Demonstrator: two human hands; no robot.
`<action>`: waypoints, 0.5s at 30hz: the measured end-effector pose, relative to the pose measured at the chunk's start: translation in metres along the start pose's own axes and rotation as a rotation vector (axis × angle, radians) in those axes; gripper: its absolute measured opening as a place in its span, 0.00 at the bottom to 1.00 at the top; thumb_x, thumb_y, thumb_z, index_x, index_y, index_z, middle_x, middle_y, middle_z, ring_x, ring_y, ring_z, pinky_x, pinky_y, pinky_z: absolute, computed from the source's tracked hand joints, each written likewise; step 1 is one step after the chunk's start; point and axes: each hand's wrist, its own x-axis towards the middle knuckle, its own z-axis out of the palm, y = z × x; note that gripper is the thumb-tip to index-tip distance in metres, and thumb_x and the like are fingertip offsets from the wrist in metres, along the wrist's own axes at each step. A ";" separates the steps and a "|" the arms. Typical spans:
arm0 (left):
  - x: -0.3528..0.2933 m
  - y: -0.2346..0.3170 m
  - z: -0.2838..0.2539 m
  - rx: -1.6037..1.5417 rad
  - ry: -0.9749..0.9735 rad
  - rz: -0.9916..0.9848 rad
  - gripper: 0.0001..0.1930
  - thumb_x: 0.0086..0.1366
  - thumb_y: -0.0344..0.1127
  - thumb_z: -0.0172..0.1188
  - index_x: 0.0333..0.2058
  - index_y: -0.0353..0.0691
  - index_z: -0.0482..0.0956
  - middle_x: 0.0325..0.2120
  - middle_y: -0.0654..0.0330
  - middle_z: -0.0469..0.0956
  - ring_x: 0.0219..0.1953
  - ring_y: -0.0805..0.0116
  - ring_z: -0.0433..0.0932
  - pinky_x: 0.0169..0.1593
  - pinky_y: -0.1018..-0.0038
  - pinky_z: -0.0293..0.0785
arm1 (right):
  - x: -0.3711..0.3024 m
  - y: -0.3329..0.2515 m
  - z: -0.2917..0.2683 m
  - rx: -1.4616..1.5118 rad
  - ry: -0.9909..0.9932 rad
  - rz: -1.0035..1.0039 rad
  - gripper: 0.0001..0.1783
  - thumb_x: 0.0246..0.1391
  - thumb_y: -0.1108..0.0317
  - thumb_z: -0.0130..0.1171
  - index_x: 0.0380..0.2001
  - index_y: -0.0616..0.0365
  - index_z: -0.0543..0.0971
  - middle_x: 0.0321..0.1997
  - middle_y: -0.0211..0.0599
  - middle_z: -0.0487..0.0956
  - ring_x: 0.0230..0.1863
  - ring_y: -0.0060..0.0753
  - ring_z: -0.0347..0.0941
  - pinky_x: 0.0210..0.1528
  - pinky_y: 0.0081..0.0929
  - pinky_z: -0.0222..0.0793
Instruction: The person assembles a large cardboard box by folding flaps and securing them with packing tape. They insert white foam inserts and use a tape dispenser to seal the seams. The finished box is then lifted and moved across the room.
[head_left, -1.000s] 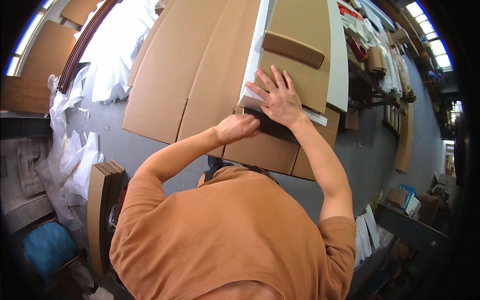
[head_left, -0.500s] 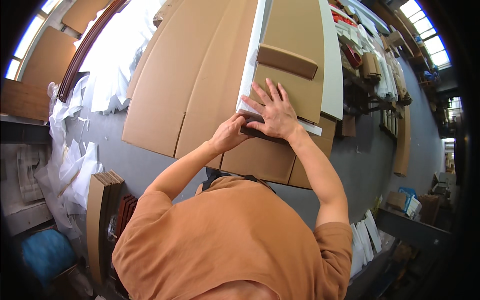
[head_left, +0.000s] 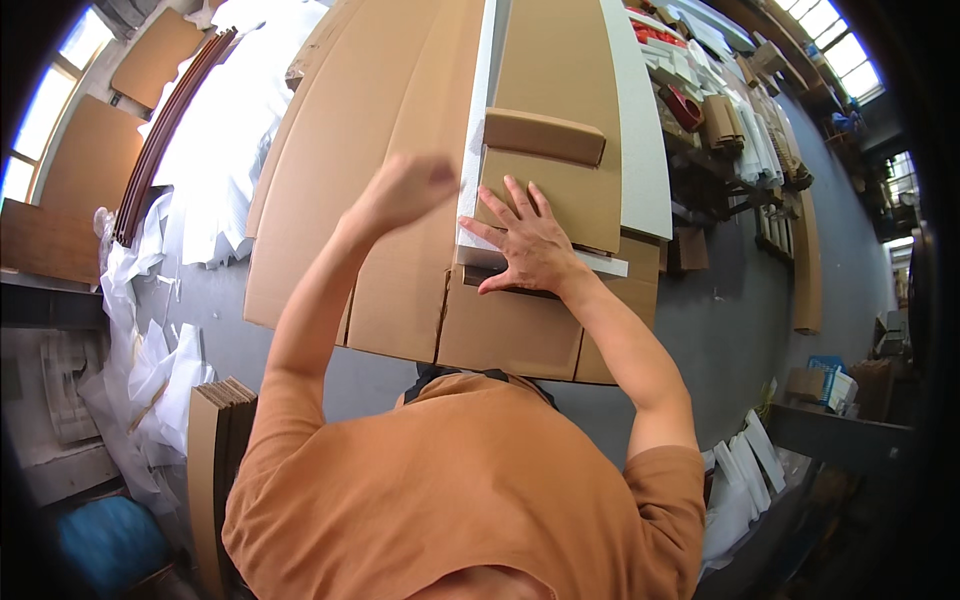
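My right hand (head_left: 530, 238) lies flat with fingers spread on the near end of a long cardboard piece (head_left: 560, 215). Its thumb reaches over a dark brown edge piece (head_left: 475, 277) at that end, mostly hidden by the hand. Smeared by motion, my left hand (head_left: 405, 190) is raised above the large cardboard sheet (head_left: 300, 270); its fingers are unclear. White foam strips run along the left side (head_left: 475, 120) and across the near end (head_left: 605, 266) of the long piece. A narrow folded cardboard piece (head_left: 545, 136) stands across it beyond my right hand.
A wide white foam board (head_left: 645, 170) runs along the right side. White wrapping sheets (head_left: 220, 150) and brown strips (head_left: 170, 140) lie at the left. Folded cardboard (head_left: 215, 440) stands near my left elbow. Racks of white and cardboard parts (head_left: 735, 130) stand at the right.
My left hand has let go of the dark brown edge piece and moved up and left. My right hand stays spread on the cardboard. The whole view has shifted slightly.
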 end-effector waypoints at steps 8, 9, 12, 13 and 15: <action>0.160 0.034 0.051 0.422 -0.378 0.162 0.28 0.47 0.45 0.72 0.43 0.32 0.77 0.48 0.47 0.75 0.53 0.49 0.72 0.54 0.60 0.69 | 0.001 0.001 0.000 0.001 0.017 -0.006 0.55 0.29 0.24 0.61 0.65 0.28 0.65 0.72 0.40 0.56 0.70 0.61 0.48 0.70 0.60 0.44; 0.166 0.029 0.052 0.422 -0.393 0.203 0.28 0.46 0.45 0.73 0.42 0.32 0.77 0.47 0.47 0.75 0.51 0.48 0.73 0.53 0.60 0.70 | 0.001 0.000 0.002 0.012 0.022 -0.003 0.55 0.29 0.23 0.61 0.65 0.28 0.65 0.71 0.40 0.57 0.70 0.62 0.48 0.70 0.60 0.43; 0.174 0.015 0.049 0.381 -0.339 0.288 0.29 0.43 0.45 0.74 0.40 0.29 0.77 0.39 0.45 0.77 0.45 0.47 0.76 0.48 0.61 0.74 | 0.004 0.001 0.002 0.013 0.029 -0.016 0.55 0.29 0.23 0.61 0.65 0.28 0.66 0.71 0.40 0.57 0.70 0.61 0.48 0.70 0.60 0.43; 0.172 0.010 0.044 0.339 -0.259 0.293 0.30 0.43 0.45 0.74 0.40 0.28 0.77 0.35 0.45 0.79 0.42 0.48 0.78 0.45 0.63 0.76 | 0.006 0.001 0.002 -0.010 -0.011 -0.007 0.55 0.31 0.21 0.57 0.66 0.27 0.64 0.73 0.40 0.55 0.71 0.61 0.46 0.70 0.59 0.42; 0.157 0.013 0.028 0.061 -0.128 0.200 0.30 0.44 0.42 0.75 0.41 0.27 0.76 0.31 0.46 0.79 0.38 0.53 0.81 0.41 0.65 0.78 | 0.004 0.002 0.000 -0.006 -0.016 0.013 0.54 0.31 0.23 0.59 0.65 0.28 0.65 0.72 0.40 0.56 0.71 0.61 0.47 0.71 0.59 0.42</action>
